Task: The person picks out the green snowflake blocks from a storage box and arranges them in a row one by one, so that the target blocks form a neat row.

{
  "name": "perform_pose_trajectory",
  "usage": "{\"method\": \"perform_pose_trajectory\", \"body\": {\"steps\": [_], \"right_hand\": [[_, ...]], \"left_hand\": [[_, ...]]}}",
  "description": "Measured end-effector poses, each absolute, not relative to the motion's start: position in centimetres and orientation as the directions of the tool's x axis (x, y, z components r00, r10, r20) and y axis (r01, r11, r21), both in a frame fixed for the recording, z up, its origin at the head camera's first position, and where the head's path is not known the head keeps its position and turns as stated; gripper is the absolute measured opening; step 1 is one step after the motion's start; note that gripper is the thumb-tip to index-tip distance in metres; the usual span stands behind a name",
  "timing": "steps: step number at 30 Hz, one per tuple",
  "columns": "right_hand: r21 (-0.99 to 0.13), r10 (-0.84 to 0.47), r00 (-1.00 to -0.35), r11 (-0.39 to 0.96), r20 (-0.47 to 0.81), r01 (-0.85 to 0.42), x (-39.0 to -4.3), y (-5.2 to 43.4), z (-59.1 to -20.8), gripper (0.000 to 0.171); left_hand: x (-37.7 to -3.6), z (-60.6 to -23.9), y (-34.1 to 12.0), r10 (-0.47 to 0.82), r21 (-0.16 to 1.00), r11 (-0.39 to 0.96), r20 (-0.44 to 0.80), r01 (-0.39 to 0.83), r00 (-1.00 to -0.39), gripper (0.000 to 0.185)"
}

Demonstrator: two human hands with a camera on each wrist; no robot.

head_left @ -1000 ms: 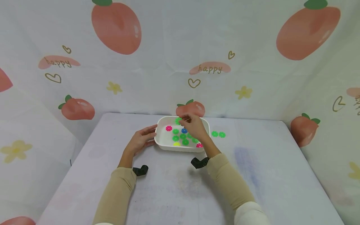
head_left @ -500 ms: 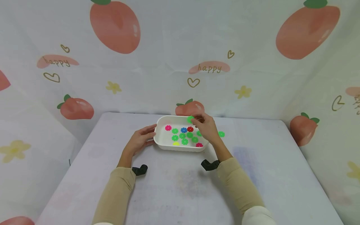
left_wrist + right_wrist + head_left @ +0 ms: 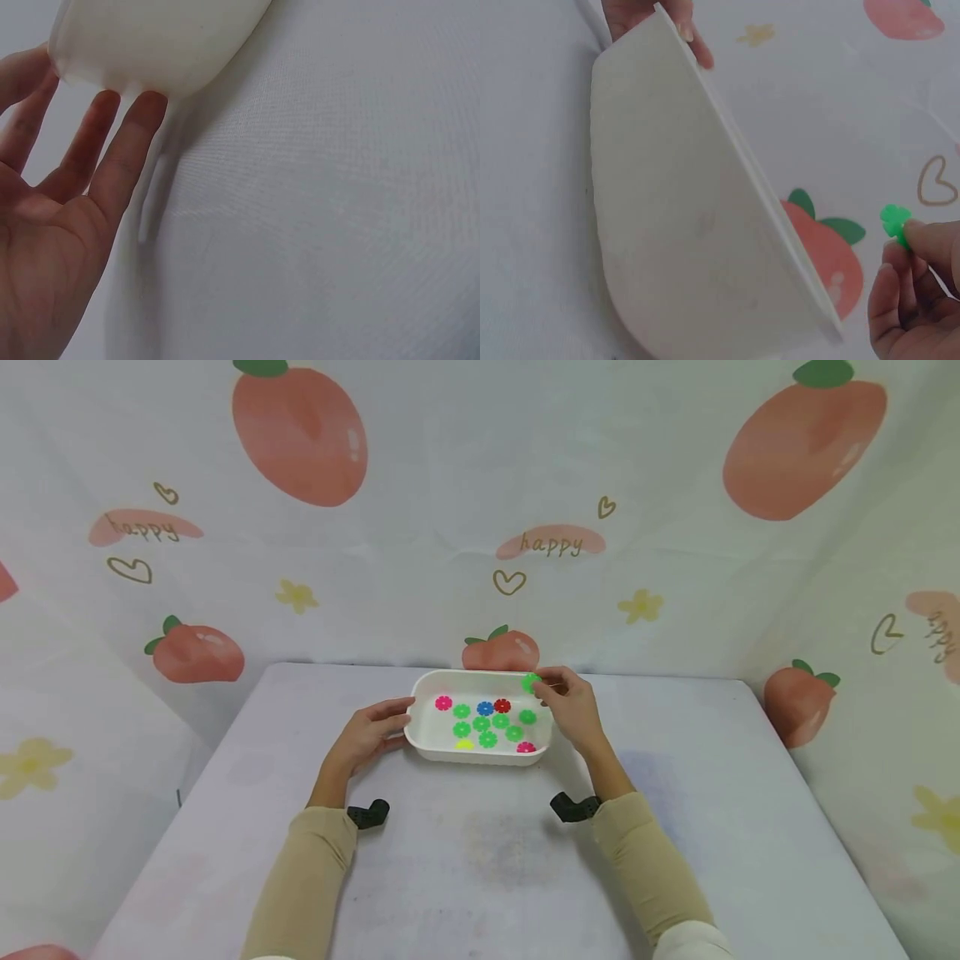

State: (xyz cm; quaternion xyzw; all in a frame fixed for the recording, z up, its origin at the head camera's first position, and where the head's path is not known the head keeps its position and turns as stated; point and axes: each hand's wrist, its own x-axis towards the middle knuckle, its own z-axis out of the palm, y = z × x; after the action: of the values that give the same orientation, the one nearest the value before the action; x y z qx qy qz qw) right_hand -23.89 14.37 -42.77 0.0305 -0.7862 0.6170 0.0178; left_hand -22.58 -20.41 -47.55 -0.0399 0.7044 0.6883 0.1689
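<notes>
In the head view a white tray (image 3: 480, 758) stands at the table's back, with several green, pink, red, blue and yellow notched discs inside. My left hand (image 3: 367, 733) is at the tray's left end. In the left wrist view, its fingers (image 3: 124, 161) reach out fairly straight, their tips against the tray's outer wall (image 3: 150, 45). Over the tray's far right corner my right hand (image 3: 573, 706) pinches a green notched disc (image 3: 530, 682) between thumb and finger. The right wrist view shows this green disc (image 3: 895, 219) held clear of the rim.
Behind the tray hangs a white cloth (image 3: 420, 527) printed with fruit. The pale tabletop (image 3: 465, 860) reaches out on both sides. A black wrist mount (image 3: 369, 814) is on the left wrist, another black mount (image 3: 576, 807) on the right.
My right hand has moved right with the green disc, from above the tray's middle to its right end. It now covers where two green discs lay on the table. The left hand stays put.
</notes>
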Motion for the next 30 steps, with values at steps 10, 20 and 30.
{"method": "perform_pose_trajectory", "body": {"steps": [10, 20, 30], "right_hand": [[-0.969, 0.080, -0.994, 0.243, 0.069, -0.048, -24.0, 17.8, -45.3, 0.030], [-0.959, 0.132, -0.991, 0.280, 0.003, 0.034, -23.7, 21.1, -46.5, 0.032], [-0.866, 0.155, -0.988, 0.491, -0.023, 0.098, -23.4, 24.2, -47.8, 0.027]], "left_hand": [[-22.6, -47.6, -20.5, 0.182, 0.956, 0.050, -0.292, -0.288, -0.939, 0.047], [-22.8, -47.3, -20.7, 0.205, 0.957, 0.049, -0.289, -0.286, -0.935, 0.050], [-22.5, -47.1, -20.4, 0.203, 0.961, 0.059, -0.277, -0.271, -0.939, 0.050]]}}
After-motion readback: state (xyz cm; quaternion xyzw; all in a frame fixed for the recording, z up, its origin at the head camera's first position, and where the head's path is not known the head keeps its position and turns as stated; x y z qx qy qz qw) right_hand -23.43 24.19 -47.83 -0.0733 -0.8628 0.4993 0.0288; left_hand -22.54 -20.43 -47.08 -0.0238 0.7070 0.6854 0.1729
